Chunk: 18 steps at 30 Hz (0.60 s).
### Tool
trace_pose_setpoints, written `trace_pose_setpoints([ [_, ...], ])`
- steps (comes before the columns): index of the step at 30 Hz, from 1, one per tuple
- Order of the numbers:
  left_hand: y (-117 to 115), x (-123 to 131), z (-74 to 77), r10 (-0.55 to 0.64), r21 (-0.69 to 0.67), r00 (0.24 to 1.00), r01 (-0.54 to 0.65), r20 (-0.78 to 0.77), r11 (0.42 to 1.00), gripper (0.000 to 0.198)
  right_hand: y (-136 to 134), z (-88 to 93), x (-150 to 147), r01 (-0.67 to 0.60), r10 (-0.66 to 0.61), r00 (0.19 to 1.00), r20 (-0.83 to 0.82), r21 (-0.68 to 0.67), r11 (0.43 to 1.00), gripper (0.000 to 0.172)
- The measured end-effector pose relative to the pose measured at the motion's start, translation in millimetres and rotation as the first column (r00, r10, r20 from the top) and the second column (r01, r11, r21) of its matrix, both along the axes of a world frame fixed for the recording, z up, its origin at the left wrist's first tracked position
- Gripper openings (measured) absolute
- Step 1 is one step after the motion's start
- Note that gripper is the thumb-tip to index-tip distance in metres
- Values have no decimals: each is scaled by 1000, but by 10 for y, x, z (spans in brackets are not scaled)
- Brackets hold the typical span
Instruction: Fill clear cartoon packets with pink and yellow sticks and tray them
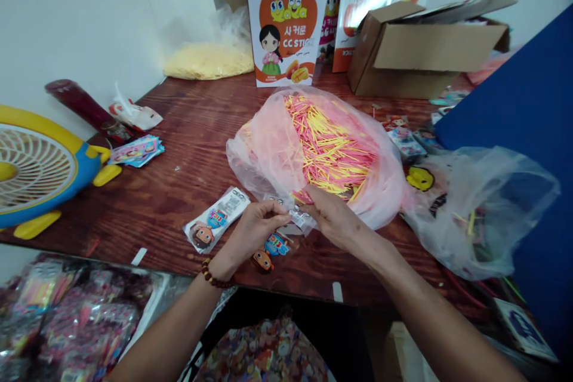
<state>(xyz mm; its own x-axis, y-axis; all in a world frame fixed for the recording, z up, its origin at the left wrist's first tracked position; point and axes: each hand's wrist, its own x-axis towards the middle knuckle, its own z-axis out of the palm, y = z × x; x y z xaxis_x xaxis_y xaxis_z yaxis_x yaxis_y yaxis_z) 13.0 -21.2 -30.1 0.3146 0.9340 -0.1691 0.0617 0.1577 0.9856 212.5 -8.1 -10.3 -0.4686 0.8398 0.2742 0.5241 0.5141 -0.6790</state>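
Observation:
My left hand [262,224] is closed in a pinch at the edge of a clear plastic packet [301,224]. Beside it, my right hand [331,215] grips a few thin pink and yellow sticks [302,196], whose ends show at the packet's mouth. Below my left hand appears a printed cartoon figure with a blue label [276,244]; whether it belongs to the same packet I cannot tell. Just behind the hands, a large translucent bag [268,143] lies open, full of loose pink and yellow sticks [331,143]. Flat printed packets [217,219] lie left of my left hand.
A yellow and blue fan [40,167] stands left. Printed cartons [286,18] and an open cardboard box [430,54] line the back. On the right are a crumpled clear bag [487,209] and a blue panel [519,131]. Filled packets [85,316] fill a container lower left.

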Motion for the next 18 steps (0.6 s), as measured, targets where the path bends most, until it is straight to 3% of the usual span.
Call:
trace_pose_setpoints([
  [5, -20, 33, -11, -43, 117, 992, 57, -122, 991, 33, -24, 16, 59, 15, -22, 999, -45, -150, 989, 15],
  [8, -38, 35, -52, -31, 234, 987, 68, -159, 970, 31, -21, -13, 85, 85, -171, 944, -281, -295, 952, 13],
  [11, -61, 40, -81, -15, 310, 989, 60, -145, 949, 27, -23, -3, 40, 115, -356, 703, -616, -396, 911, 14],
  [14, -78, 63, -87, 6, 342, 992, 38, -125, 939, 25, -54, 79, -91, 73, -402, 425, -811, -412, 908, 16],
  [16, -84, 87, -80, 15, 342, 993, 28, -121, 939, 25, -81, 144, -199, 43, -390, 313, -866, -397, 917, 12],
  [18, -91, 111, -68, 16, 333, 993, 24, -118, 943, 25, -102, 184, -292, 37, -369, 253, -894, -372, 927, 7],
])
